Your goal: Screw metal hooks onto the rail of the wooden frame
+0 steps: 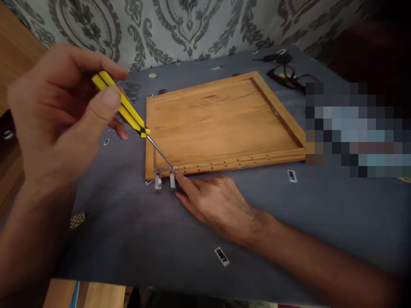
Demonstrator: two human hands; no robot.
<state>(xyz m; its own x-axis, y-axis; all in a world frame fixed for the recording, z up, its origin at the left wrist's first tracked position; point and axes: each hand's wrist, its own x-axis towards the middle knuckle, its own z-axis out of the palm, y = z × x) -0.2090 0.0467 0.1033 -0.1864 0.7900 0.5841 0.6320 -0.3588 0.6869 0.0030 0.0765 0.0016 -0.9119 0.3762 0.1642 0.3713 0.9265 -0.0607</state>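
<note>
Head view: wooden panel (208,124), flat on blue cloth (257,214). Left hand (64,115): left of panel, grip pinching yellow screwdriver (130,112), tip at the right one of two metal fittings (172,182). Right hand (221,203): at panel's near edge, fingertip touching that fitting; whether pinching, cannot tell. Progress: both fittings positioned at panel's near-left corner, fastening apparently incomplete; dark dots (225,162) along panel's near edge, without fittings.

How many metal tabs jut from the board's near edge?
2: one tab nearer the left corner of the board, the other tab right of it, beside the right hand and below the tip of the screwdriver. That hand may hide more.
</note>
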